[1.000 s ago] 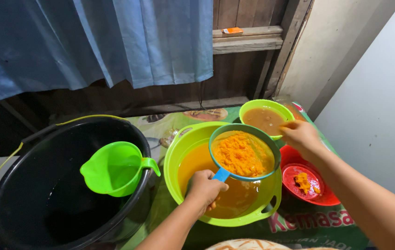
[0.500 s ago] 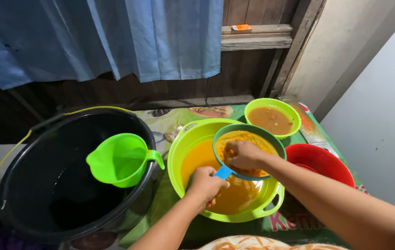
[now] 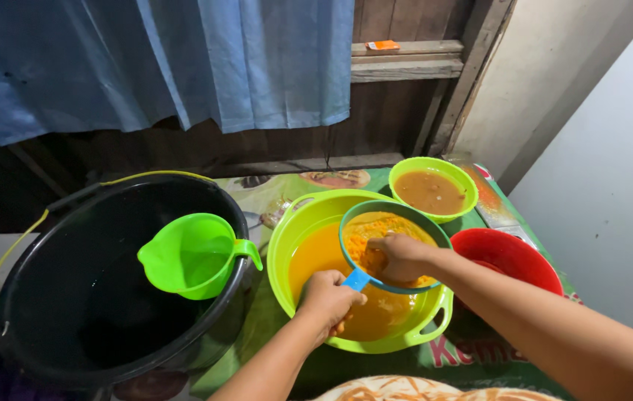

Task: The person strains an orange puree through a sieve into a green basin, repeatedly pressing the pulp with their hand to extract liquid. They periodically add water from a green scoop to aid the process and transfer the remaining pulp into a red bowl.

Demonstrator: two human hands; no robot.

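My left hand (image 3: 329, 300) grips the blue handle of a round blue-rimmed strainer (image 3: 352, 223) and holds it over a large lime-green basin (image 3: 290, 226) of orange liquid. The strainer is full of orange pulp (image 3: 357, 236). My right hand (image 3: 399, 258) is inside the strainer, its fingers closed on the pulp. The pulp under that hand is hidden.
A black bucket (image 3: 49, 297) of dark water with a yellow bail stands at the left, a green jug (image 3: 191, 255) floating in it. A small green bowl (image 3: 433, 190) of brown liquid sits behind the basin, a red bowl (image 3: 513, 256) to the right. A blue curtain hangs behind.
My right hand came from the red bowl at the right into the strainer and now presses on the pulp. My left hand has kept its hold on the handle.
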